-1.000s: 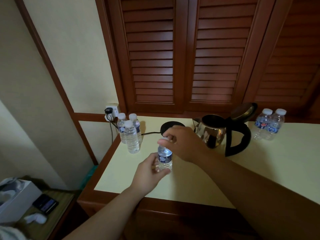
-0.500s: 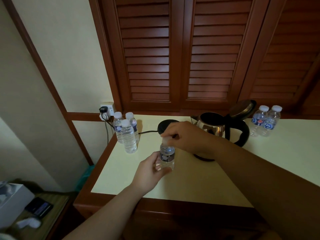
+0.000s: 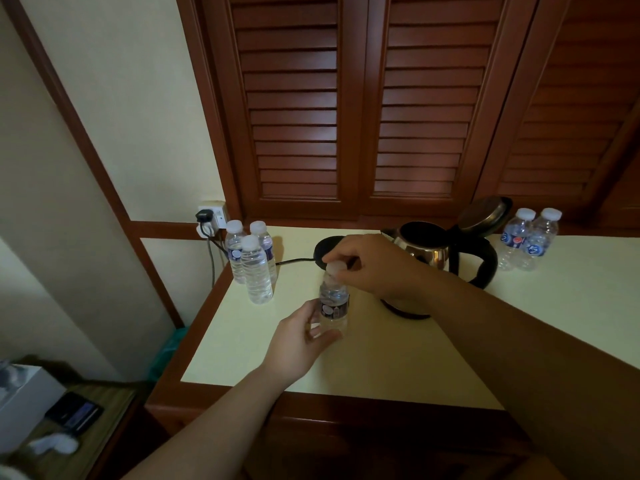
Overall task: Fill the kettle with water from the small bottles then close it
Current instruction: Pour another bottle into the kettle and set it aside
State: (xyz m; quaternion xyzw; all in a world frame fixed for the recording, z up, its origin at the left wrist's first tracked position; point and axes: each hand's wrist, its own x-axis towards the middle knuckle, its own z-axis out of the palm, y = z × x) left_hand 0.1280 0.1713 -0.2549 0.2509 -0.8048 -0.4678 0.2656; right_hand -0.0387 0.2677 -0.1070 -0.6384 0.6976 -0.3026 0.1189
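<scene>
While I look down from my head camera, a pale yellow tabletop (image 3: 433, 344) edged in dark wood meets louvred wooden doors (image 3: 356, 109). Three capped bottles (image 3: 254, 268) stand far left by a wall socket (image 3: 212, 216), two more bottles (image 3: 528, 242) far right. Behind my right wrist sits the steel kettle (image 3: 433, 251), lid (image 3: 483, 216) tipped open, a black base (image 3: 327, 251) to its left. My left hand (image 3: 298, 344) grips the small bottle (image 3: 333, 303) upright near centre; my right hand (image 3: 375, 265) pinches its white cap (image 3: 335, 268).
</scene>
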